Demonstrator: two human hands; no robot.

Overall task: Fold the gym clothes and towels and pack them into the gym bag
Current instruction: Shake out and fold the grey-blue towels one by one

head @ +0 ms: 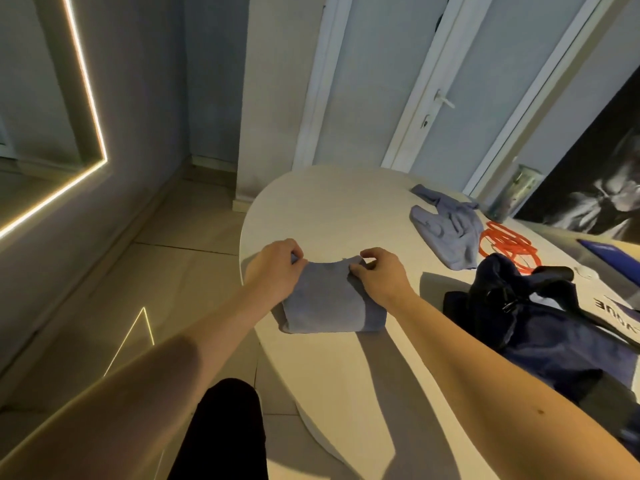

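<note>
A folded grey-blue towel (329, 303) lies near the left edge of the white oval table (332, 206). My left hand (273, 268) pinches its far left corner. My right hand (381, 275) pinches the far right corner. Both hands sit at the towel's far edge. An unfolded grey-blue garment (446, 230) lies crumpled further back on the right. The dark navy gym bag (540, 323) rests on the table to the right of the towel, its straps on top.
An orange coiled cord (505, 244) lies behind the bag. A bottle (512, 192) stands at the back by a dark poster. A magazine (620, 306) sits at the right edge. Tiled floor is to the left of the table.
</note>
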